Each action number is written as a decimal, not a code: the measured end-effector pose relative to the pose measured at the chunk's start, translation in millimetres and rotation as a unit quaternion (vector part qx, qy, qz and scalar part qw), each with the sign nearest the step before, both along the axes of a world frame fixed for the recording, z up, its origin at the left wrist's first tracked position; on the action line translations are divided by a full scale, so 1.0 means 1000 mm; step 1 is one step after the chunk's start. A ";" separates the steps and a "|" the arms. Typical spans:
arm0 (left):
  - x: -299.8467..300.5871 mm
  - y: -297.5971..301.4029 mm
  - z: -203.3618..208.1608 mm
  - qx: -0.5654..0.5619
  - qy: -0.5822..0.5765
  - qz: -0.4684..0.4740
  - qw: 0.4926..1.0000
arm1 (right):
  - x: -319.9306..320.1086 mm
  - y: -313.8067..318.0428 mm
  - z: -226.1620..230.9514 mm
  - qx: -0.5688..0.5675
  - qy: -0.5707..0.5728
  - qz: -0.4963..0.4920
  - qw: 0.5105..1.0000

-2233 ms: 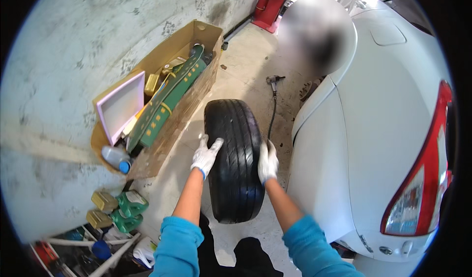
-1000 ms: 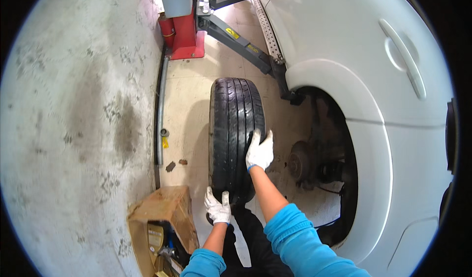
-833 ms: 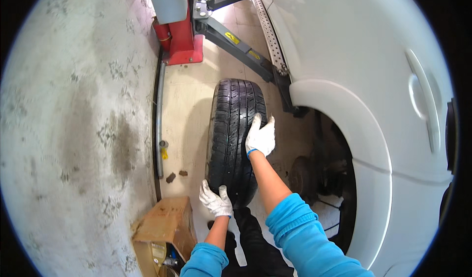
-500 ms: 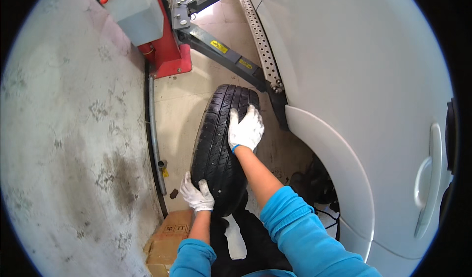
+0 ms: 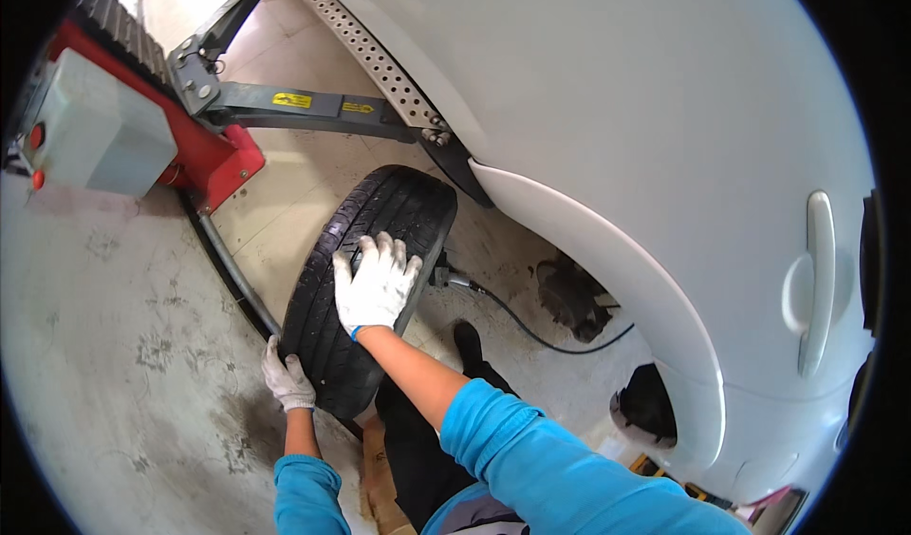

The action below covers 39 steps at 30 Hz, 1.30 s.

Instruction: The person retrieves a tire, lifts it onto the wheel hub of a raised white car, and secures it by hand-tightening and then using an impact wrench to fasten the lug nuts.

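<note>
A black tyre [image 5: 365, 222] stands upright, leaning, in front of me with its tread facing up toward me. My right hand [image 5: 377, 283], in a white work glove with a blue cuff, lies on the tread with its fingers spread. Lower down, my left hand [image 5: 288, 375] in a soiled white glove grips the tyre's left edge, the thumb on the tread side and the fingers along the sidewall. Part of the sidewall and the wheel's inside are hidden from view. Behind the tyre's right side, a tool with a metal fitting [image 5: 459, 280] shows in part, joined to a black hose [image 5: 531, 336].
A light-coloured vehicle [image 5: 645, 136] fills the right, its wheel arch bare and a brake hub [image 5: 569, 298] showing. A grey lift arm [image 5: 313, 108] reaches under its perforated sill from a red post [image 5: 213, 165] with a grey control box [image 5: 100, 127]. A cardboard box [image 5: 380, 478] lies by my legs.
My view has turned toward the right. The tyre leans more to the right at its top, both hands still on it. The hose and brake hub have come into sight.
</note>
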State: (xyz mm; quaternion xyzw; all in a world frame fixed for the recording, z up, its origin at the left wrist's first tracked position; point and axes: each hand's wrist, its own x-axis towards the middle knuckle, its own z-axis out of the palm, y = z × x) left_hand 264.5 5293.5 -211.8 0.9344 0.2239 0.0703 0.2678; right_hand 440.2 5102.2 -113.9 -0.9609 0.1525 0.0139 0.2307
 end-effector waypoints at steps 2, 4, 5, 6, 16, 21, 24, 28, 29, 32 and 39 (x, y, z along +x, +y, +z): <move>0.011 0.022 -0.003 0.011 0.014 -0.029 0.999 | -0.008 0.012 -0.006 -0.002 0.017 -0.021 1.000; 0.020 0.036 0.000 0.008 0.020 -0.063 0.998 | -0.017 0.017 -0.002 -0.004 0.044 -0.048 0.998; 0.026 0.048 -0.004 -0.015 0.019 -0.090 0.996 | -0.020 0.019 -0.001 -0.011 0.044 -0.063 0.997; 0.029 0.056 -0.001 -0.032 0.005 -0.097 0.995 | -0.026 0.024 0.002 -0.014 0.045 -0.061 0.997; 0.114 0.081 0.012 0.024 0.037 -0.334 0.942 | -0.101 0.004 0.005 -0.061 0.035 -0.116 0.991; 0.157 0.034 0.035 0.020 0.030 -0.431 0.902 | -0.142 -0.018 0.002 -0.099 0.073 -0.228 0.966; 0.174 -0.014 0.052 0.018 -0.010 -0.506 0.862 | -0.166 -0.042 0.003 -0.062 0.080 -0.296 0.950; 0.177 -0.100 0.084 0.020 0.028 -0.597 0.801 | -0.227 -0.079 -0.023 -0.066 0.054 -0.385 0.919; 0.173 -0.123 0.091 0.002 0.014 -0.613 0.790 | -0.241 -0.091 -0.029 -0.060 0.040 -0.401 0.913; 0.147 -0.198 0.092 0.014 0.001 -0.637 0.771 | -0.288 -0.136 -0.043 -0.022 0.047 -0.467 0.883; 0.071 -0.350 0.088 -0.105 0.031 -0.624 0.773 | -0.349 -0.265 -0.028 -0.007 0.012 -0.466 0.885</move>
